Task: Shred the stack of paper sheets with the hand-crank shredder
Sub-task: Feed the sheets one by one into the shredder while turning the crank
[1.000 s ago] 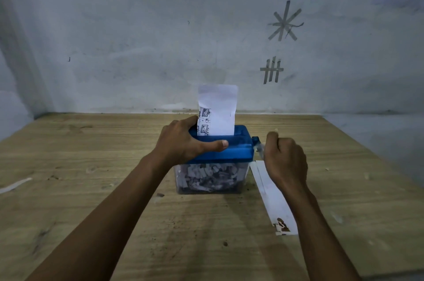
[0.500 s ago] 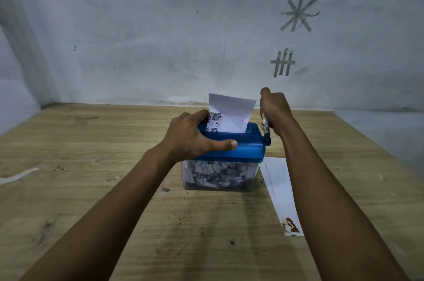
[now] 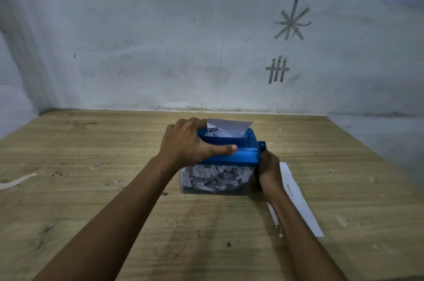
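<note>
The crank [image 3: 261, 144], grasped by the right hand [image 3: 268, 166], has been swung down beside the shredder [image 3: 231, 154], whose top is gripped by the left hand [image 3: 190, 145]; the sheet [image 3: 229, 129] has been drawn nearly through.

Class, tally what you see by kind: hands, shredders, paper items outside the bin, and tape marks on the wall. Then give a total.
Hands: 2, left, right on the crank
Shredders: 1
Paper items: 3, sheet, stack, strip
Tape marks: 2, star, hash
Total: 8
</note>
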The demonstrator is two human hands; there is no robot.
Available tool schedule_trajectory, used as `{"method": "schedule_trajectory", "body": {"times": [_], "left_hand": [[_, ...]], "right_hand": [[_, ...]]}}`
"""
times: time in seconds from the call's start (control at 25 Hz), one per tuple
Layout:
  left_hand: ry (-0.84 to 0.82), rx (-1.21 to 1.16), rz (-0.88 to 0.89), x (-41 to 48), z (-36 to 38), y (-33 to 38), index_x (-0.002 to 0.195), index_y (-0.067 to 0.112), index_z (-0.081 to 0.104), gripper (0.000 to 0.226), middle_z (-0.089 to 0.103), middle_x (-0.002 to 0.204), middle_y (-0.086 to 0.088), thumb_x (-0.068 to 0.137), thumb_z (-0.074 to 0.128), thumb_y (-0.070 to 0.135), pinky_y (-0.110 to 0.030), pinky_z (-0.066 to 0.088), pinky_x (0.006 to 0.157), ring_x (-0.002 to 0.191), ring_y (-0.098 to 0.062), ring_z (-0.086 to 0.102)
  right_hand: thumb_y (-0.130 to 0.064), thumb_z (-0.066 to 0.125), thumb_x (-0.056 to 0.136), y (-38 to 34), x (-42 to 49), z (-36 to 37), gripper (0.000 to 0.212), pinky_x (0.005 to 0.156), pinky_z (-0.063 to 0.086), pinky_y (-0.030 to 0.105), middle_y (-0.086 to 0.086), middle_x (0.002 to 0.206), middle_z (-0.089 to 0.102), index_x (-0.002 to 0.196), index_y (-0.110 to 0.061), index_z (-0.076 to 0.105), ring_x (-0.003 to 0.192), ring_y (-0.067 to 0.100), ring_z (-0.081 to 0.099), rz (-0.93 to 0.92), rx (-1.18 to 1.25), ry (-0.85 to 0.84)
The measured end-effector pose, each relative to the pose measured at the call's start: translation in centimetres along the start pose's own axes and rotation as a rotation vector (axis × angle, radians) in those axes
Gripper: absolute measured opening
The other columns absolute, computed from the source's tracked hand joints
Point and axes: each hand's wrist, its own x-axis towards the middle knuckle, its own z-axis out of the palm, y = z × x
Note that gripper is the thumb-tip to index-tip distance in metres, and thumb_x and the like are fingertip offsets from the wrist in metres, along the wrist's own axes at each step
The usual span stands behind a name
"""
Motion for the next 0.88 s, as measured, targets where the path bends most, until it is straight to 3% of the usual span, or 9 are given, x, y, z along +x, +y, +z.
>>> {"method": "schedule_trajectory", "body": {"times": [0.08, 0.12, 0.16, 0.24, 0.4, 0.56, 0.76, 0.88], "left_hand": [[-0.019, 0.042, -0.015, 0.0, 0.2, 0.0, 0.083, 0.034, 0.056, 0.079, 0.059, 0.091, 0.017, 0.050, 0.039, 0.104, -0.040, 0.041, 0.090, 0.098, -0.021, 0.057], [-0.035, 0.059, -0.023, 0.0, 0.2, 0.0, 0.101, 0.036, 0.064, 0.091, 0.064, 0.108, 0.015, 0.049, 0.035, 0.105, -0.043, 0.039, 0.095, 0.108, -0.021, 0.057], [-0.048, 0.074, -0.034, 0.1, 0.2, 0.0, 0.119, 0.041, 0.063, 0.100, 0.064, 0.123, 0.015, 0.049, 0.032, 0.106, -0.044, 0.037, 0.099, 0.116, -0.020, 0.055], [-0.056, 0.088, -0.046, 0.3, 0.0, 0.1, 0.130, 0.045, 0.057, 0.106, 0.060, 0.133, 0.015, 0.048, 0.030, 0.106, -0.046, 0.034, 0.099, 0.122, -0.019, 0.052], [-0.074, 0.064, -0.013, 0.3, -0.4, 0.4, 0.129, 0.040, 0.058, 0.105, 0.063, 0.126, 0.014, 0.049, 0.031, 0.103, -0.041, 0.028, 0.094, 0.119, -0.018, 0.052], [-0.105, 0.014, 0.043, 0.2, -0.6, 0.2, 0.128, 0.040, 0.058, 0.101, 0.060, 0.112, 0.017, 0.050, 0.035, 0.101, -0.035, 0.025, 0.095, 0.109, -0.010, 0.050], [-0.050, -0.051, 0.087, 0.3, -0.6, 0.1, 0.114, 0.031, 0.066, 0.089, 0.056, 0.091, 0.015, 0.055, 0.048, 0.095, -0.030, 0.037, 0.078, 0.092, -0.015, 0.054], [-0.042, -0.051, 0.081, 0.3, -0.2, 0.0, 0.110, 0.030, 0.065, 0.089, 0.057, 0.091, 0.015, 0.054, 0.048, 0.097, -0.031, 0.038, 0.074, 0.090, -0.016, 0.053]], "right_hand": [[-0.032, 0.027, 0.109, 0.5, -2.5, -1.3, 0.046, 0.063, 0.039, 0.033, 0.006, 0.073, 0.060, 0.078, -0.012, 0.055, 0.069, 0.021, 0.055, -0.010, -0.135, -0.007], [-0.031, 0.029, 0.108, 0.4, -3.7, -2.1, 0.046, 0.063, 0.037, 0.033, 0.005, 0.069, 0.056, 0.075, -0.011, 0.053, 0.066, 0.020, 0.052, -0.014, -0.192, -0.018], [-0.029, 0.032, 0.106, 0.2, -4.7, -3.1, 0.044, 0.062, 0.035, 0.033, 0.004, 0.064, 0.053, 0.070, -0.012, 0.050, 0.063, 0.020, 0.049, -0.039, -0.227, -0.023], [-0.029, 0.038, 0.102, -1.2, -5.9, -4.7, 0.046, 0.059, 0.033, 0.032, 0.002, 0.055, 0.046, 0.061, -0.013, 0.047, 0.055, 0.018, 0.044, -0.130, -0.291, -0.001], [-0.028, 0.038, 0.103, -5.4, -5.8, -4.9, 0.055, 0.052, 0.030, 0.032, 0.007, 0.051, 0.047, 0.052, -0.009, 0.047, 0.050, 0.020, 0.042, -0.249, -0.314, 0.220], [-0.025, 0.034, 0.103, -10.0, -3.9, -4.0, 0.050, 0.052, 0.032, 0.033, 0.004, 0.057, 0.048, 0.057, -0.009, 0.042, 0.054, 0.019, 0.044, -0.289, -0.232, 0.347], [-0.034, 0.031, 0.097, -12.5, 2.6, -2.2, 0.037, 0.072, 0.047, 0.039, 0.012, 0.082, 0.064, 0.079, -0.010, 0.052, 0.075, 0.027, 0.058, -0.130, -0.305, 0.157], [-0.030, 0.035, 0.094, -10.5, 4.4, -1.1, 0.033, 0.065, 0.040, 0.035, 0.009, 0.075, 0.059, 0.074, -0.009, 0.052, 0.069, 0.026, 0.053, -0.068, -0.235, 0.025]]}}
